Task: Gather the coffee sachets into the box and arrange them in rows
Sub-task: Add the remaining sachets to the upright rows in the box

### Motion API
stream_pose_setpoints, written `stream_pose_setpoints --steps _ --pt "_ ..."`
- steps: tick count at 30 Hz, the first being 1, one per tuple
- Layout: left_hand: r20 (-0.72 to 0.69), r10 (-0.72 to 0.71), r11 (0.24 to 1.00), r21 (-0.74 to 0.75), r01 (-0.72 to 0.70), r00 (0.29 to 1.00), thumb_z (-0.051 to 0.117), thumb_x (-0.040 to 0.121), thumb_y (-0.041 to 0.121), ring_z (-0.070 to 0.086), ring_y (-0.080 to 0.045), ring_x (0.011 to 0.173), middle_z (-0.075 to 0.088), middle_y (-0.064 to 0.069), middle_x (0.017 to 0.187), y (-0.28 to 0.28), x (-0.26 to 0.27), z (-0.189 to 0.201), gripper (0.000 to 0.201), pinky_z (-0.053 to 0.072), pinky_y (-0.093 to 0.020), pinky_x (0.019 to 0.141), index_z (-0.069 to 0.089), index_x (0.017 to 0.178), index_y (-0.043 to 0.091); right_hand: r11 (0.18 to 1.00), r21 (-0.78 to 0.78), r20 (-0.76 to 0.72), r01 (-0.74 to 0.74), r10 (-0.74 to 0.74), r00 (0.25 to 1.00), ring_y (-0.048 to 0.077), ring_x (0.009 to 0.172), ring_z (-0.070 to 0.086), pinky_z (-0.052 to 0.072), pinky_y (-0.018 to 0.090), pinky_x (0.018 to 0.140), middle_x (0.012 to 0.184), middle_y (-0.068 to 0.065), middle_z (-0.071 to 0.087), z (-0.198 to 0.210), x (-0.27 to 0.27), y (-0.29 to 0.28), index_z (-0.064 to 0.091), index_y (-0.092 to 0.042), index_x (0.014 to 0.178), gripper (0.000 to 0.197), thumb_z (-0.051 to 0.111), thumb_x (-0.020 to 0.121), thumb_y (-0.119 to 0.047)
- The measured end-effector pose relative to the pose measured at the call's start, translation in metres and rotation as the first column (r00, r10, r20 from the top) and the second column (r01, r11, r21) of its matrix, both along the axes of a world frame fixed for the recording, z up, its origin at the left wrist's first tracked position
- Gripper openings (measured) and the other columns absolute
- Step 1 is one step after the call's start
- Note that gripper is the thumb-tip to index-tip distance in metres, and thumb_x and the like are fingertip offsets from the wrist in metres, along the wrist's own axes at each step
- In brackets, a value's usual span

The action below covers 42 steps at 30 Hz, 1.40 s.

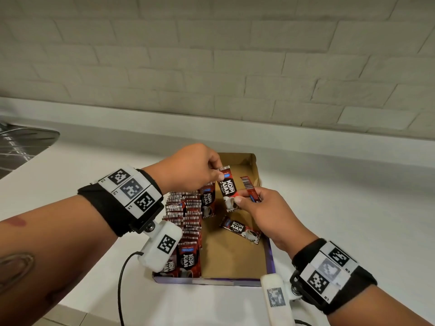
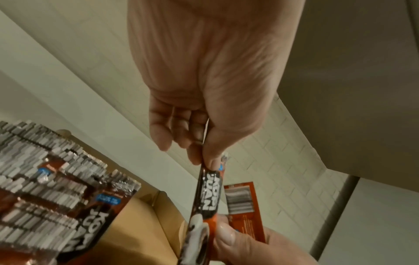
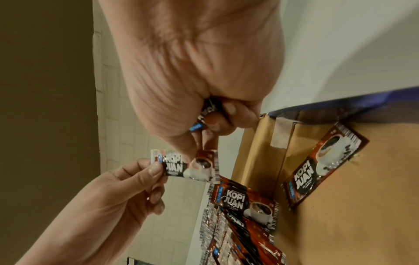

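Observation:
A shallow cardboard box (image 1: 235, 260) with a purple outside sits on the white counter. Rows of red-brown Kopi Juan sachets (image 1: 186, 215) stand packed along its left side. One loose sachet (image 1: 241, 231) lies flat on the box floor. Above the box, my left hand (image 1: 220, 175) pinches the top end of a sachet (image 1: 227, 188). My right hand (image 1: 239, 200) pinches the lower end of that same sachet. A second sachet (image 1: 250, 188) is curled in the right hand's other fingers. In the right wrist view both hands hold the shared sachet (image 3: 192, 166) over the box wall (image 3: 256, 152).
A metal sink drainboard (image 1: 21, 147) lies at the far left of the counter (image 1: 341, 208). A pale brick wall (image 1: 235, 67) rises behind. A black cable (image 1: 121, 290) hangs off the left wrist camera near the front edge.

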<state>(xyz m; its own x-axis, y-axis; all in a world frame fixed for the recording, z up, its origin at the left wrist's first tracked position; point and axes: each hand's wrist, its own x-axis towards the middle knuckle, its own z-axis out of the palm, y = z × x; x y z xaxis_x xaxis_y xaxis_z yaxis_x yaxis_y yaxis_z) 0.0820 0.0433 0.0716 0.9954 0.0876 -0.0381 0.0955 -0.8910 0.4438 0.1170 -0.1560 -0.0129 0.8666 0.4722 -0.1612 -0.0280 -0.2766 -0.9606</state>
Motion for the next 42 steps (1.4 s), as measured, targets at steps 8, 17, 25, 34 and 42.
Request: stream_pose_setpoints --steps 8,17,25,34,42 --pt "-0.195 0.018 0.993 0.115 0.005 0.981 0.07 0.093 0.035 0.062 -0.007 0.08 0.069 0.012 0.085 0.018 0.006 -0.021 0.013 0.043 -0.024 0.061 0.076 0.089 0.024 0.992 0.035 -0.059 0.124 -0.122 0.991 0.014 0.096 0.068 0.048 0.028 0.074 0.096 -0.005 0.077 -0.002 0.008 -0.007 0.074 -0.026 0.098 0.009 0.067 0.097 -0.033" --pt "-0.272 -0.013 0.967 0.243 0.082 0.962 0.07 0.093 0.035 0.054 -0.001 0.068 0.062 0.017 0.07 0.018 0.013 -0.039 0.017 0.037 -0.021 0.057 0.075 0.08 0.025 0.993 0.064 -0.117 0.097 -0.089 0.989 -0.001 0.051 0.049 0.034 0.023 0.059 0.093 -0.004 0.079 -0.002 0.006 -0.007 0.073 -0.023 0.103 0.012 0.061 0.101 -0.025" --pt "-0.251 -0.011 0.967 0.246 0.074 0.968 0.069 0.093 0.034 0.056 0.0 0.069 0.065 0.016 0.072 0.022 0.015 -0.043 0.021 0.037 -0.02 0.058 0.07 0.072 0.03 0.996 0.047 -0.131 0.07 -0.063 0.989 0.002 0.061 0.047 0.035 0.022 0.059 0.094 -0.003 0.079 0.0 0.005 -0.009 0.073 -0.025 0.104 0.017 0.059 0.1 -0.017" --pt "-0.14 0.048 0.971 0.238 -0.014 0.989 0.076 0.086 0.039 0.056 -0.001 0.076 0.062 0.02 0.08 0.029 0.017 -0.037 0.009 0.04 -0.024 0.06 0.076 0.088 0.03 0.993 0.082 -0.221 0.086 -0.066 0.973 0.012 0.058 0.039 0.037 0.014 0.039 0.1 0.004 0.078 0.001 0.005 -0.008 0.053 -0.019 0.111 0.025 0.053 0.094 -0.001" --pt "-0.054 0.094 0.981 0.177 -0.084 0.994 0.076 0.086 0.038 0.053 0.001 0.073 0.059 0.018 0.077 0.035 0.015 -0.019 0.009 0.037 -0.02 0.057 0.07 0.086 0.031 0.994 0.096 -0.184 0.053 -0.035 0.982 0.015 0.056 0.054 0.044 0.03 0.049 0.096 0.0 0.079 -0.006 0.008 -0.003 0.056 -0.012 0.109 0.009 0.055 0.101 -0.008"
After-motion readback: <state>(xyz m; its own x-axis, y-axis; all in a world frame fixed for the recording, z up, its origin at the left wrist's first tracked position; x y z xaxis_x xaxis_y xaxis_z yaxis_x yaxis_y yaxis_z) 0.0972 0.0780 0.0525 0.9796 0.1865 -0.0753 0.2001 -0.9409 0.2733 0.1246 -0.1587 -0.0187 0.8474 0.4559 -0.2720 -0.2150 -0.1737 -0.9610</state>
